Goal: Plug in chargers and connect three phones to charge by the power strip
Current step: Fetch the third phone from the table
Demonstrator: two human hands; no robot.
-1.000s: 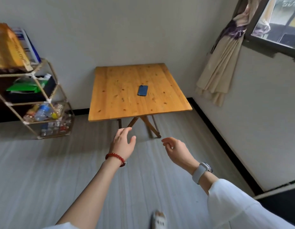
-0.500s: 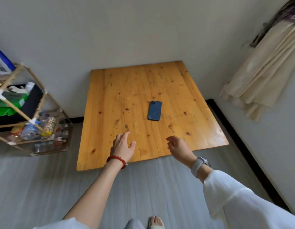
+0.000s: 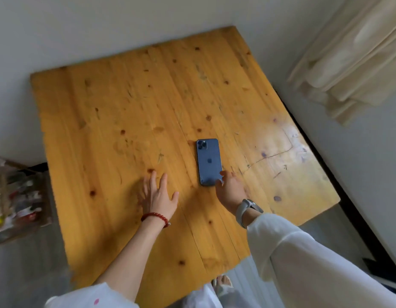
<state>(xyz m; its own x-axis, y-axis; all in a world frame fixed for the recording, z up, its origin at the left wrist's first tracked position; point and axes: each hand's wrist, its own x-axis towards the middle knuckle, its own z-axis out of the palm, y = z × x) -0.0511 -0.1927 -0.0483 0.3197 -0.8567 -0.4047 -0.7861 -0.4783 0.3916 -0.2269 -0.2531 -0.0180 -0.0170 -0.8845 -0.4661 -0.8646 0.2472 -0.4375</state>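
A dark blue phone [image 3: 209,162] lies face down, camera end away from us, near the middle of a wooden desk [image 3: 103,121]. Our right hand [image 3: 230,188] reaches its near right corner, fingertips touching or almost touching the edge; whether they pinch it yet we cannot tell. Our left hand [image 3: 158,194] hovers just left of the phone, fingers spread and relaxed, holding nothing. No charger, cable or power strip is in view. To lift the phone well, we judge it best to slide the thumb under one long edge and close the fingers on the opposite edge, since it lies flat on the wood. A pale curtain [image 3: 348,63] hangs at right.
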